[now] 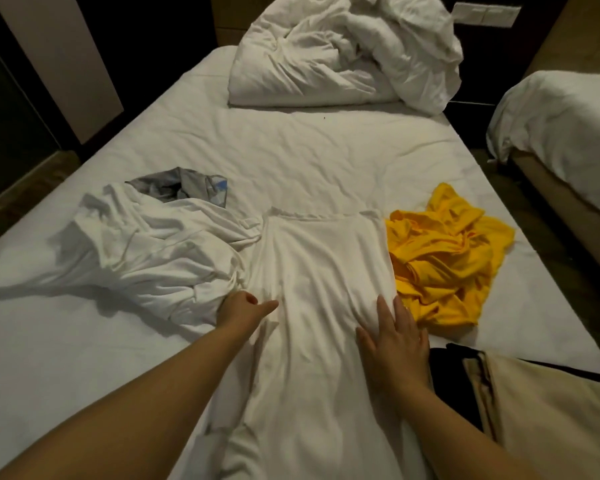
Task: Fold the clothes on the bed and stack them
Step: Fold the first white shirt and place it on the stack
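A white garment (319,265) lies spread lengthwise down the middle of the bed (291,150). My right hand (394,336) presses flat on its right side, fingers straight. At the garment's left edge my left hand (241,308) has its thumb stretched over the cloth and its fingers tucked under bunched white fabric; whether it grips the cloth I cannot tell. A crumpled white garment (146,251) lies to the left, with a grey and blue patterned piece (184,185) behind it. A crumpled yellow garment (444,258) lies to the right.
Folded beige and black clothes (520,403) sit at the bed's near right corner. A bunched white duvet (343,53) fills the head of the bed. A second bed (565,133) stands to the right across a narrow floor gap.
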Demonstrator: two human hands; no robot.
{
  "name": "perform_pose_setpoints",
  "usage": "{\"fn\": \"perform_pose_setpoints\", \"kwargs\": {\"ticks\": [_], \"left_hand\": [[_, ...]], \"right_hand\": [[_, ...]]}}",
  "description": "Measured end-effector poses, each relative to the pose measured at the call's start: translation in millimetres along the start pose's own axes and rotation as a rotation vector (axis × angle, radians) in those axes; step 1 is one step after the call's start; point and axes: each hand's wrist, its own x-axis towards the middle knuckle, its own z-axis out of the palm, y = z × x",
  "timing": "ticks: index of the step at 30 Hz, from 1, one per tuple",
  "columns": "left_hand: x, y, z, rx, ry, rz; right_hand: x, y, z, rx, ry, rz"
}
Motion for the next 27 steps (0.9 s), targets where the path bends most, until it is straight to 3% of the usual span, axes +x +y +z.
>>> {"fn": "perform_pose_setpoints", "kwargs": {"ticks": [5, 12, 20, 27], "left_hand": [[-4.7, 1.1, 2.7, 0.118, -0.053, -0.006], [-11.1, -1.6, -6.8, 0.207, 0.108, 0.013], [-3.2, -14.7, -20.6, 0.241, 0.038, -0.033], [6.0, -21.2, -28.9, 0.150, -0.004, -0.060]], "right_hand": [[-5.3, -5.8, -4.8, 0.070, -0.017, 0.051], [12.8, -1.6, -10.5, 0.450, 0.126, 0.263], [21.8, 3.1, -11.2, 0.419, -0.041, 0.349], [15.1, 3.3, -10.4, 0.584, 0.098, 0.336]]}}
